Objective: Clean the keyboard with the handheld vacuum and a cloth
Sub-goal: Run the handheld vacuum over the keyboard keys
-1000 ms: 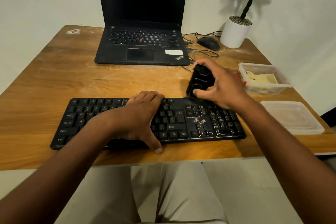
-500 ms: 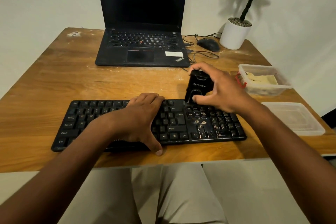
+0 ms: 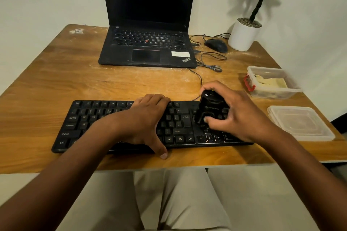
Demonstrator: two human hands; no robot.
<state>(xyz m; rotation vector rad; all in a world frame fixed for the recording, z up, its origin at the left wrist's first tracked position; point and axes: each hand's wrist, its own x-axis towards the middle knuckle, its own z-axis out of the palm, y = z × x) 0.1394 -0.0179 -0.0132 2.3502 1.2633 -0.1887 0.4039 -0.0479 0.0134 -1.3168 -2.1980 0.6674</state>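
Observation:
A black keyboard [image 3: 90, 122] lies along the front of the wooden table [image 3: 47, 80]. My left hand [image 3: 144, 118] rests on its middle, fingers curled over the top rows, thumb spread past the front edge. My right hand [image 3: 232, 110] grips a small black handheld vacuum [image 3: 210, 107] and holds it upright on the keys at the keyboard's right part. White specks show on the keys near the arrow cluster [image 3: 210, 138]. A yellowish cloth [image 3: 272, 81] lies inside a clear tub at the right.
An open black laptop [image 3: 148, 47] stands at the back centre. A wired mouse [image 3: 216, 45] and loose cables lie beside a white plant pot [image 3: 243, 35]. The clear tub [image 3: 294, 90] and its lid [image 3: 300, 124] sit at the right edge.
My right hand carried the vacuum from behind the keyboard's far edge down onto the keys at its right part. My left hand stayed in place on the keyboard.

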